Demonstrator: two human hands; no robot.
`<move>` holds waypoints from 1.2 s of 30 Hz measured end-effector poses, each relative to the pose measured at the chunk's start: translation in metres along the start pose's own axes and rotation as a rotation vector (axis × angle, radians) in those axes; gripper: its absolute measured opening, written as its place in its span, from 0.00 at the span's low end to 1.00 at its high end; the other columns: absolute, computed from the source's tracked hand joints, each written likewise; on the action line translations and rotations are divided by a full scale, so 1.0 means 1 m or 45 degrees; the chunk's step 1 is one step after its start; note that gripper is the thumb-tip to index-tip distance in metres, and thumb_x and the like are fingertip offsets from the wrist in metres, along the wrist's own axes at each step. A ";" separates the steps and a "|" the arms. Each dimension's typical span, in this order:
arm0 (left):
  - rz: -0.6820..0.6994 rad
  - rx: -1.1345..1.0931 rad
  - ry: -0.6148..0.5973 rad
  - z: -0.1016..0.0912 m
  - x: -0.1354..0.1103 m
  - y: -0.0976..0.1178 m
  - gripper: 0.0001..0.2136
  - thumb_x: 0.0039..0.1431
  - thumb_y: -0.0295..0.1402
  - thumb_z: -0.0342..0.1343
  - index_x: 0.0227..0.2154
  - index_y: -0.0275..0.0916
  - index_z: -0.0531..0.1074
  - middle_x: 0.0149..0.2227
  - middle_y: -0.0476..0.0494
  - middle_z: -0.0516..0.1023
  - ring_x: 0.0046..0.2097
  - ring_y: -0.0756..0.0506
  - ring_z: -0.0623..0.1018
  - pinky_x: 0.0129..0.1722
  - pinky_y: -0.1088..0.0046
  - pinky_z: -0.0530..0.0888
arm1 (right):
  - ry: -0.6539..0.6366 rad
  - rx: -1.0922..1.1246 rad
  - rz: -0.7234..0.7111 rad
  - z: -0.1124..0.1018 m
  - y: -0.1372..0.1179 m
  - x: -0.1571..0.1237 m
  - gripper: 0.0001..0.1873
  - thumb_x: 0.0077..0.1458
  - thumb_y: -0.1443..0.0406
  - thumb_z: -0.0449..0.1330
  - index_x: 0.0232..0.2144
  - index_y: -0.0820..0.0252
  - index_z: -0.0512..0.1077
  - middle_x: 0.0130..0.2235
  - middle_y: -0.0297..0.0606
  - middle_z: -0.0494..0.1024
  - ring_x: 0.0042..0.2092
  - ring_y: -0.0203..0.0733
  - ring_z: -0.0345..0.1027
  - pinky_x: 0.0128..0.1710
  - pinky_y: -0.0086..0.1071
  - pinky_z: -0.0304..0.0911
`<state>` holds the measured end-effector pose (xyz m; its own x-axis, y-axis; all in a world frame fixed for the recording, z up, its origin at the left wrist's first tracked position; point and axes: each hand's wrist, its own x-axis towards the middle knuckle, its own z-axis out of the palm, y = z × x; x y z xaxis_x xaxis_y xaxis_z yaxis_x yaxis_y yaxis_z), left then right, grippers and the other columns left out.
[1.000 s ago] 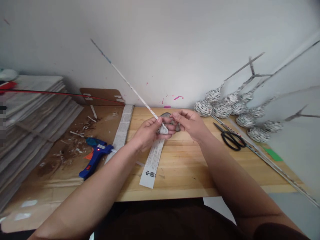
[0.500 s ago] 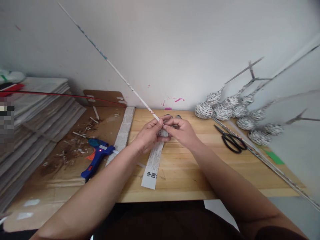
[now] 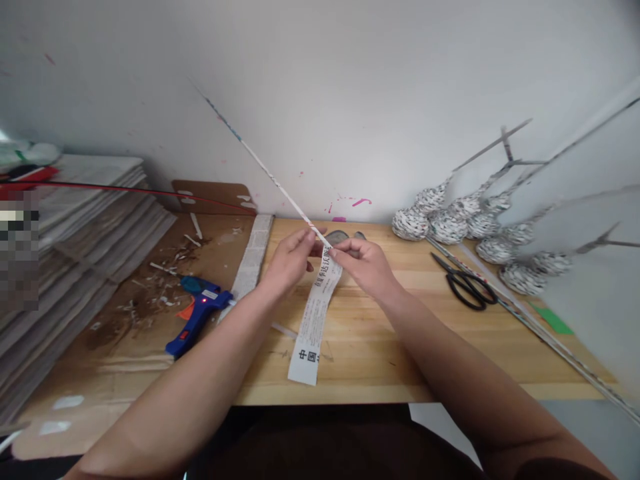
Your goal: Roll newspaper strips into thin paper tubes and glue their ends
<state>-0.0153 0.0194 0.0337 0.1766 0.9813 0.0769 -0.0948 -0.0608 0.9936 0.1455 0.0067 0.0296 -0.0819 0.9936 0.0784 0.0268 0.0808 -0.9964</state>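
A long thin paper stick (image 3: 273, 179), wrapped in newspaper, slants up to the left from between my hands. My left hand (image 3: 294, 259) pinches it a little above its lower end. At that lower end, the fingertips of my right hand (image 3: 361, 265) are closed on the stick and the top of a newspaper strip (image 3: 313, 327). The strip hangs down towards the table's front edge, printed with dark characters. Behind my fingers lie grey objects (image 3: 338, 237), partly hidden, whose kind I cannot make out.
Black scissors (image 3: 470, 288) lie right on the wooden table (image 3: 370, 347), beside long paper sticks (image 3: 545, 333). Several woven paper balls with stems (image 3: 447, 225) stand behind. To the left are a blue glue gun (image 3: 200, 313) on cardboard, a folded newspaper strip (image 3: 253, 257) and stacked newspapers (image 3: 100, 227).
The stick's upper end has swung down and to the right. My left hand has shifted slightly left along the stick, away from my right hand, and more of the strip's print shows.
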 end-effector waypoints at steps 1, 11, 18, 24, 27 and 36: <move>0.017 -0.005 -0.005 0.000 0.000 -0.001 0.18 0.58 0.43 0.56 0.46 0.37 0.76 0.36 0.40 0.80 0.35 0.47 0.77 0.23 0.79 0.64 | 0.000 0.023 0.007 0.000 0.000 0.000 0.14 0.45 0.57 0.68 0.28 0.61 0.74 0.28 0.36 0.79 0.29 0.37 0.72 0.33 0.32 0.67; 0.000 0.021 0.034 -0.001 0.001 -0.007 0.09 0.48 0.38 0.65 0.28 0.36 0.77 0.27 0.47 0.75 0.28 0.51 0.70 0.23 0.77 0.64 | -0.012 0.047 0.060 0.004 0.002 -0.001 0.14 0.45 0.56 0.68 0.29 0.59 0.74 0.26 0.33 0.77 0.26 0.35 0.70 0.28 0.31 0.65; -0.096 -0.171 0.104 0.003 0.000 -0.001 0.07 0.46 0.33 0.65 0.26 0.35 0.77 0.27 0.46 0.76 0.28 0.52 0.71 0.22 0.78 0.62 | 0.079 0.062 0.041 0.009 0.002 -0.001 0.16 0.43 0.56 0.69 0.29 0.59 0.71 0.25 0.32 0.75 0.25 0.34 0.68 0.24 0.29 0.63; -0.107 -0.247 0.107 0.004 0.001 -0.003 0.09 0.44 0.33 0.67 0.27 0.33 0.77 0.26 0.47 0.75 0.27 0.53 0.70 0.23 0.79 0.63 | 0.101 0.190 -0.030 0.012 0.005 -0.002 0.15 0.43 0.58 0.70 0.28 0.58 0.70 0.25 0.30 0.75 0.27 0.35 0.68 0.29 0.31 0.65; -0.124 -0.269 0.124 0.004 0.001 -0.003 0.09 0.44 0.33 0.67 0.27 0.33 0.77 0.26 0.47 0.75 0.27 0.53 0.71 0.23 0.79 0.63 | 0.122 0.271 -0.023 0.014 0.006 -0.003 0.14 0.42 0.60 0.70 0.27 0.59 0.71 0.25 0.29 0.74 0.27 0.33 0.68 0.30 0.30 0.64; -0.112 -0.204 0.075 0.004 0.000 -0.006 0.11 0.42 0.34 0.69 0.26 0.33 0.77 0.26 0.48 0.74 0.28 0.53 0.70 0.25 0.78 0.66 | 0.166 0.385 -0.010 0.017 0.012 -0.003 0.14 0.42 0.61 0.71 0.28 0.59 0.71 0.25 0.30 0.76 0.27 0.33 0.68 0.29 0.28 0.64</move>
<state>-0.0111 0.0193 0.0283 0.1339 0.9908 -0.0195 -0.2373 0.0511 0.9701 0.1291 0.0030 0.0166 0.0482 0.9964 0.0702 -0.2723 0.0807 -0.9588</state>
